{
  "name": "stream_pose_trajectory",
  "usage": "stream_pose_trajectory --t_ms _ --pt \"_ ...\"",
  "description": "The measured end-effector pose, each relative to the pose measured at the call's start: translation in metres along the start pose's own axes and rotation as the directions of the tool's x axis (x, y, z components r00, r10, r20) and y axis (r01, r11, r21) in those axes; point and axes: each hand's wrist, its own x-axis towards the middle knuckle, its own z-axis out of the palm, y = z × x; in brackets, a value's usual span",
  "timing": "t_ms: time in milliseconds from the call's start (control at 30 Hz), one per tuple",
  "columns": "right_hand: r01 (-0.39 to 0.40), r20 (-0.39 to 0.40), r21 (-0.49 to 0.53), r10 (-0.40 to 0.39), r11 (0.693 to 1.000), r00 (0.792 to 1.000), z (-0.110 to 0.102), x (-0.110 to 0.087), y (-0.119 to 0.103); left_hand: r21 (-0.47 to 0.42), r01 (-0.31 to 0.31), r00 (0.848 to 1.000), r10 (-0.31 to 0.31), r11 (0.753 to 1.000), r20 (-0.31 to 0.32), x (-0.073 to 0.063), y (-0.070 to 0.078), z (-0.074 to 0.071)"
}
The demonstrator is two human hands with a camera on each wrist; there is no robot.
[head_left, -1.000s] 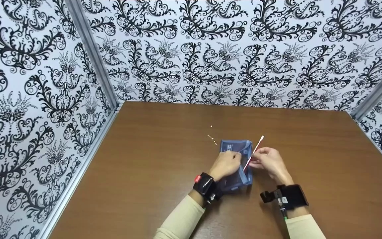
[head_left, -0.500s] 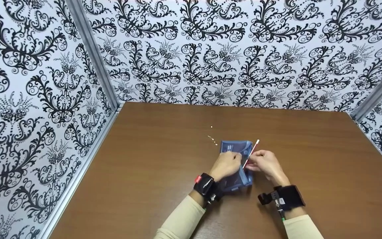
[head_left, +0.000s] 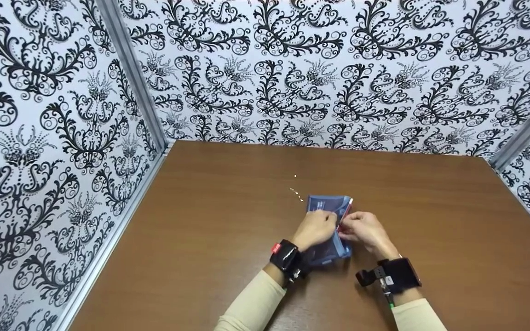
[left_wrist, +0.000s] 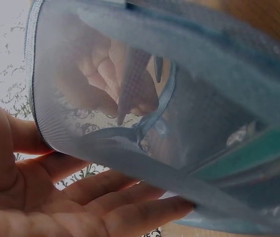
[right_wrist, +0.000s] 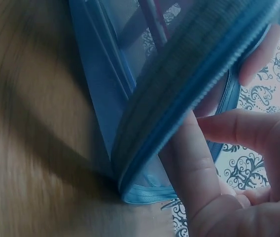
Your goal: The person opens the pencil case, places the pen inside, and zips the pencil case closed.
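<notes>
My left hand (head_left: pixel 315 228) grips the edge of a blue mesh zip pouch (head_left: pixel 328 202) and holds its mouth apart. From the other side, my right hand (head_left: pixel 365 230) pinches a slim red-and-white pencil (head_left: pixel 347 210), which slants into the opening with its white end uppermost. Through the mesh in the left wrist view, the pencil's tapered tip (left_wrist: pixel 122 116) points into the pouch. A flat green item (left_wrist: pixel 248 154) lies deeper inside. In the right wrist view the toothed zipper edge (right_wrist: pixel 199 94) arches over my right fingers (right_wrist: pixel 194 163), which reach in at the mouth.
A brown wooden table (head_left: pixel 210 230) lies under both hands. A few small white specks (head_left: pixel 296 193) show just beyond the pouch. Patterned black-and-white walls (head_left: pixel 292 82) with grey metal corner posts (head_left: pixel 131 73) enclose the table.
My right hand has moved left and slightly down toward the pouch, carrying the pencil deeper into its mouth. Less of the pencil stands out. The left hand and pouch stay nearly where they were.
</notes>
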Motion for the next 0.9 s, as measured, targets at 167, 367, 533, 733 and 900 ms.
stream_pose_trajectory --t_ms 167,367,533,733,900 --pt "0.000 0.019 0.022 0.000 1.000 1.000 0.0013 -0.0004 0.0015 -0.007 0.000 1.000 0.000 1.000 0.003 -0.0008 0.0008 -0.0010" --pt "0.009 0.013 0.004 -0.009 1.000 1.000 0.0025 -0.0006 0.0011 -0.009 0.022 1.000 -0.022 1.000 0.000 -0.0002 0.0007 -0.0004" --pt "0.010 0.022 0.004 -0.010 1.000 1.000 0.0023 0.0009 0.0025 -0.019 0.028 1.000 -0.028 0.999 -0.003 0.0000 0.0006 -0.0003" --pt "0.009 0.048 0.027 -0.010 1.000 0.999 0.0037 0.0015 0.0037 -0.020 0.008 1.000 -0.008 1.000 -0.011 -0.0004 0.0008 -0.0007" --pt "0.020 0.049 -0.018 -0.019 1.000 0.999 0.0064 0.0024 0.0057 -0.002 -0.012 1.000 0.012 1.000 -0.012 -0.0004 0.0012 -0.0018"
